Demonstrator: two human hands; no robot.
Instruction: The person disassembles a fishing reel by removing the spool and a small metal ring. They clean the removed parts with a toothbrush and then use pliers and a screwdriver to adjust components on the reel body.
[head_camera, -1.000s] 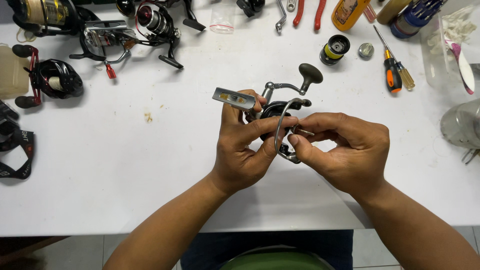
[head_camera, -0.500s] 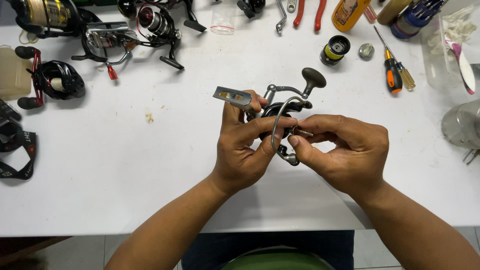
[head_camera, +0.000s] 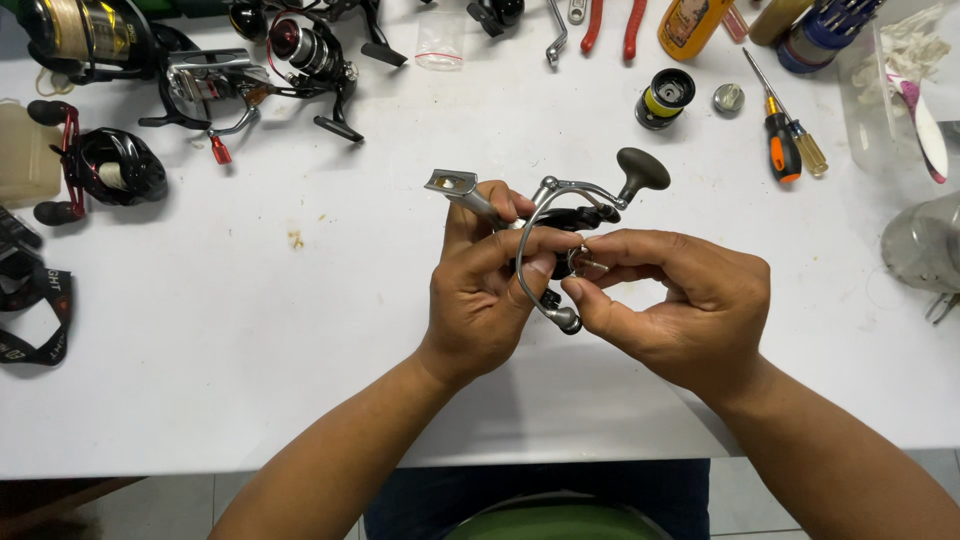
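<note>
Reel (head_camera: 560, 215) body hidden btwn left hand (head_camera: 480, 290), right hand (head_camera: 680, 300).

A fishing reel (head_camera: 560, 240) sat above the middle of the tabletop (head_camera: 250, 330), between the 2 hands: the left hand (head_camera: 480, 290) on its left side, the right hand (head_camera: 670, 300) on its right. Its handle knob (head_camera: 642, 170) stuck out behind it, to the right. Behind and to the left lay 2 more reels (head_camera: 250, 80), with another reel (head_camera: 100, 170) nearer the left edge and a strap (head_camera: 40, 300) in front of that. Behind and to the right, a spool (head_camera: 665, 98) lay left of a small cap (head_camera: 729, 97), and a screwdriver (head_camera: 780, 135) lay right of both. Pliers (head_camera: 610, 25) lay at the far edge.
</note>
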